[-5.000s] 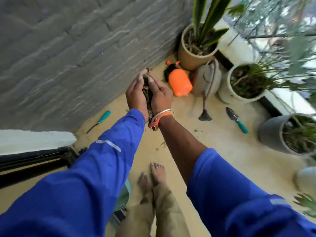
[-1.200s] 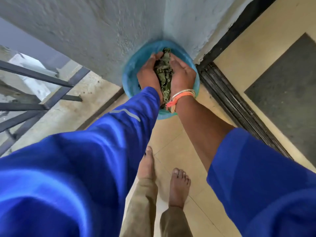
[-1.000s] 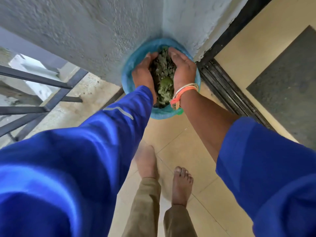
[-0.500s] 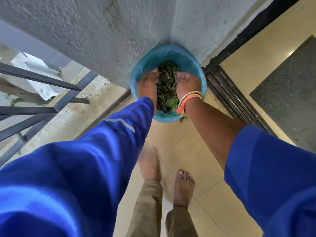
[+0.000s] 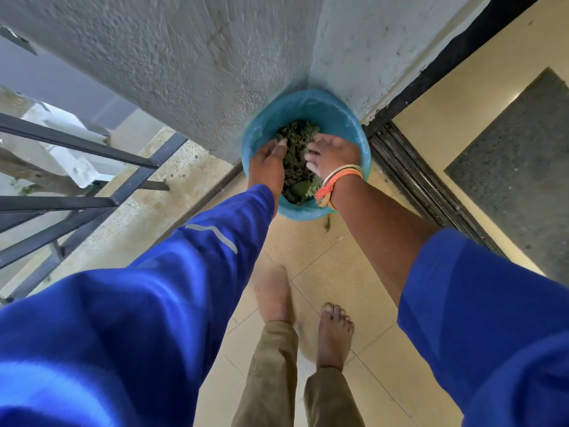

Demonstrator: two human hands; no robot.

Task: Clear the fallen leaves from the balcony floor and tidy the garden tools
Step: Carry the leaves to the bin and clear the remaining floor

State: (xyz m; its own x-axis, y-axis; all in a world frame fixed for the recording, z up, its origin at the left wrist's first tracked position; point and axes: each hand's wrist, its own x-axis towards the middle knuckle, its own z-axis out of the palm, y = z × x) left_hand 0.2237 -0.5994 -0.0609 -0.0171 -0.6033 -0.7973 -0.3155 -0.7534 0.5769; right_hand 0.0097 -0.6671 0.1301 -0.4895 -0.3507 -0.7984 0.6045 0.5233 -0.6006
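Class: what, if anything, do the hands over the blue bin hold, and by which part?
Nothing: the left hand and right hand are open over the leaves in the bin.

stretching both arms forward and down, side by side | holding left hand [image 5: 266,167] back-up, fingers loosely straight, pointing ahead | spreading right hand [image 5: 334,151] wide, fingers relaxed and blurred | showing right forearm bare up to the sleeve | standing barefoot

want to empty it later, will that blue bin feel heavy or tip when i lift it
Probably light: the bin shows only loose leaves. Its crinkly liner looks floppy and slippery, so grip the rim beneath. Pushed, it may tip, though the wall behind backs it.
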